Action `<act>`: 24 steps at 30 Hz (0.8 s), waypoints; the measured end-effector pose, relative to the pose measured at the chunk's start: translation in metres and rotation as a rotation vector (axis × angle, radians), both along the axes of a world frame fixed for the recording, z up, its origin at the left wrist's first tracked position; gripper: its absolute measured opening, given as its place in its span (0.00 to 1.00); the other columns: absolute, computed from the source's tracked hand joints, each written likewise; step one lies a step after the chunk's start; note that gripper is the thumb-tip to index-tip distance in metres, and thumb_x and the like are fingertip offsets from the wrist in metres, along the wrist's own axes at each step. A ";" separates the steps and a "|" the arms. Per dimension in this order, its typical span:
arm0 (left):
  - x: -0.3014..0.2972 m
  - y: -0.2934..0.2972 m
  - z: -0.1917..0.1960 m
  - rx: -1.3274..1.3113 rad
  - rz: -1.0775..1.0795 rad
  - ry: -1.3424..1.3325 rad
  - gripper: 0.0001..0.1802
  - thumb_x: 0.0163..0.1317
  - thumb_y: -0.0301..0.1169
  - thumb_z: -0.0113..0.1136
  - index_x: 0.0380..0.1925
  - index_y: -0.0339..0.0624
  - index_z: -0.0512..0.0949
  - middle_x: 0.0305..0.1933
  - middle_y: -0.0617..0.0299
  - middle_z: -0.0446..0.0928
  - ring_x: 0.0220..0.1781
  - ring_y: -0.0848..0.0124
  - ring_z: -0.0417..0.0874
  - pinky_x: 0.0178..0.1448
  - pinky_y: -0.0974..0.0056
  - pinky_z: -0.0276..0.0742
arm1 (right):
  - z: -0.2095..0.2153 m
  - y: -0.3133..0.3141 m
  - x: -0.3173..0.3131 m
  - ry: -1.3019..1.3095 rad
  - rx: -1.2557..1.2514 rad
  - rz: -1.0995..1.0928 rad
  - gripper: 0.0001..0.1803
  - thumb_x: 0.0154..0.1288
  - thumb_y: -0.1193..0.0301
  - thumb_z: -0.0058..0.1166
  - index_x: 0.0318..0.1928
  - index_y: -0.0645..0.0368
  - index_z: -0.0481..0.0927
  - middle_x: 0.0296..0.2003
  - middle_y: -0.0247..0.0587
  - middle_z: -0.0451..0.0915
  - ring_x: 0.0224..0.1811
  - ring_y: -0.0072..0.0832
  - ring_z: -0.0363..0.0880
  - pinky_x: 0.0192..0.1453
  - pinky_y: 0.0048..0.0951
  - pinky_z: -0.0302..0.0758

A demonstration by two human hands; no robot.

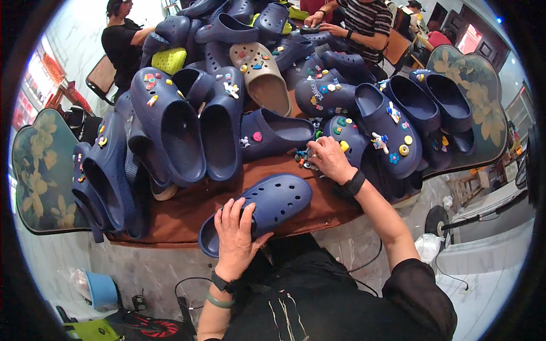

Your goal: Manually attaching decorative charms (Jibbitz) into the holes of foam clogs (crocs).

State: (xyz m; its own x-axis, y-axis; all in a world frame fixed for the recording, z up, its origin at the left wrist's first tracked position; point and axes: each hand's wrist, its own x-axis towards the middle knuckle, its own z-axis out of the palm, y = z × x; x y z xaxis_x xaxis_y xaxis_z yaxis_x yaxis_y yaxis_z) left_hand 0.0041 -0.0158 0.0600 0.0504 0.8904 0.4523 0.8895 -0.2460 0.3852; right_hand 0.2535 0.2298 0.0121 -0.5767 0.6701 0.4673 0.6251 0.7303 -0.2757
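A plain navy clog [278, 196] with bare holes lies at the table's near edge, its toe pointing right and away. My left hand [236, 230] grips it around the heel opening, fingers over the side and thumb toward me. To the right, my right hand [331, 161] dips bent, closed fingertips into a small heap of colourful shoe charms [301, 158]. What those fingertips pinch is hidden. Just beyond the heap sits a navy clog [278, 132] with a pink charm. Another decorated navy clog [348, 139] stands beside my right hand.
Navy clogs with charms [173, 125] crowd the brown-covered table [170, 219], piled high at the back. Among them are a beige clog [261, 77] and a lime-green one [169, 59]. Across the table are a person in black [119, 51] and a person in stripes [364, 28].
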 end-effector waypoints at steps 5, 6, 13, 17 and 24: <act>0.005 -0.008 -0.008 0.019 0.009 0.011 0.46 0.43 0.38 0.78 0.63 0.50 0.64 0.66 0.51 0.64 0.70 0.47 0.62 0.71 0.38 0.55 | 0.000 0.001 0.008 0.009 -0.064 0.014 0.18 0.51 0.80 0.64 0.44 0.56 0.75 0.38 0.42 0.76 0.43 0.43 0.74 0.51 0.40 0.71; 0.006 -0.009 -0.009 0.044 0.012 0.009 0.45 0.43 0.37 0.79 0.62 0.51 0.64 0.65 0.52 0.65 0.70 0.48 0.63 0.70 0.37 0.55 | 0.003 0.002 0.009 0.009 -0.100 0.012 0.15 0.53 0.80 0.63 0.42 0.57 0.76 0.38 0.42 0.78 0.44 0.42 0.75 0.51 0.39 0.73; 0.009 -0.014 -0.016 0.092 0.030 0.016 0.44 0.42 0.37 0.79 0.60 0.53 0.65 0.65 0.53 0.65 0.70 0.48 0.63 0.69 0.36 0.56 | 0.023 -0.012 0.014 0.236 -0.219 0.010 0.06 0.61 0.80 0.60 0.39 0.64 0.81 0.37 0.41 0.83 0.42 0.35 0.81 0.48 0.34 0.77; 0.009 -0.013 -0.015 0.090 0.011 0.048 0.50 0.40 0.37 0.80 0.63 0.53 0.61 0.66 0.51 0.63 0.68 0.46 0.65 0.70 0.36 0.55 | 0.025 -0.009 0.033 0.454 -0.604 -0.047 0.06 0.68 0.77 0.57 0.43 0.65 0.81 0.39 0.36 0.85 0.40 0.18 0.82 0.46 0.21 0.78; 0.011 -0.020 -0.022 0.118 0.021 0.066 0.50 0.39 0.36 0.80 0.63 0.56 0.61 0.67 0.52 0.63 0.68 0.45 0.64 0.70 0.35 0.55 | 0.020 -0.028 0.027 0.591 -0.973 0.067 0.09 0.69 0.76 0.57 0.47 0.66 0.82 0.43 0.31 0.82 0.47 0.17 0.77 0.53 0.22 0.75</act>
